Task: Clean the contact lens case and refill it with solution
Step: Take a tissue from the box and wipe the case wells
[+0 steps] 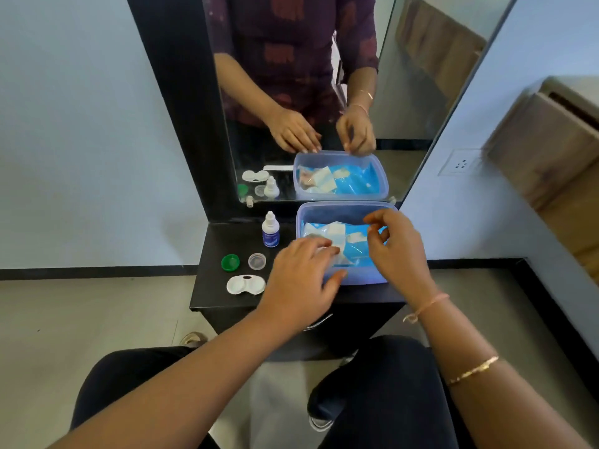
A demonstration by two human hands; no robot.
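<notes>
Even, soft daylight; no hard shadows. Slight overall softness, hands (pixel 350 264) mildly blurred. Wide-angle bending at frame edges.

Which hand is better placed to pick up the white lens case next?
Probably the left hand: it sits just beside the white lens case. The right hand hovers over the blue tub, farther away.

Head camera looking forward and down.
It is facing a black shelf (pixel 223 244) and mirror (pixel 311 92), close above both forearms.
</notes>
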